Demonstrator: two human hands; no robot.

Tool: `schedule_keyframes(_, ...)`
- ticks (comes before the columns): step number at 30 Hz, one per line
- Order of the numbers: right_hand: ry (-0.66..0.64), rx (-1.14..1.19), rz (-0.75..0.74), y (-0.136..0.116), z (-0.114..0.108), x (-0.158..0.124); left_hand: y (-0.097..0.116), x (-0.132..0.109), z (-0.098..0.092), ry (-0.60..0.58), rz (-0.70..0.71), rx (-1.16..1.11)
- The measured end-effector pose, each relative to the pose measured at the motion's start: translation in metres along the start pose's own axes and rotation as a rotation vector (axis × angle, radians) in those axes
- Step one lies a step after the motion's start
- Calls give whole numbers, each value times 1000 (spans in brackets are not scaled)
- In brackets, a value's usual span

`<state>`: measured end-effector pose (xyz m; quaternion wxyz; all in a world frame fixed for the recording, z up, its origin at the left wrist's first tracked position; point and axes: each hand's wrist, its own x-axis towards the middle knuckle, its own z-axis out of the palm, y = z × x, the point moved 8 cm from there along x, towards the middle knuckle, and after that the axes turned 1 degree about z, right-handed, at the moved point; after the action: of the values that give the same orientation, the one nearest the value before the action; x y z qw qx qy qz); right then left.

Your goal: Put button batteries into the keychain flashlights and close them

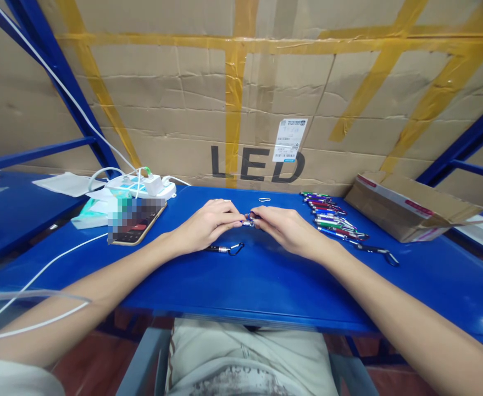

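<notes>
Bluish piece (pixel 247 223), seemingly one, in two hands (pixel 211 223); one loose carabiner (pixel 265 199) beyond.

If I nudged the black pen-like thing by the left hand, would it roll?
The black pen-like thing looks slim and straight, so probably stiff. Its barrel seems round and might start rolling, but the flat clip at its end would likely stop it.

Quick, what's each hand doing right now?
Left hand: closed, fingertips pinching a small blue-and-silver piece.
Right hand: closed, fingertips on the same piece's other end; exact grip partly hidden.
</notes>
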<state>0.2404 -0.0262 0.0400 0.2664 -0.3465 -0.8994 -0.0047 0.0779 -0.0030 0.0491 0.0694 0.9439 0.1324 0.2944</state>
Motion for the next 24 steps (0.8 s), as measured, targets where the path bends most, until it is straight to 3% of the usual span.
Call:
schedule_keyframes(15, -53, -198, -109, -14, -1, -6, -5, 1, 1, -23, -51, -171)
schedule_keyframes(24, -16, -133, -77, -17, -3, -3, -4, 1, -4, 10, -67, -178)
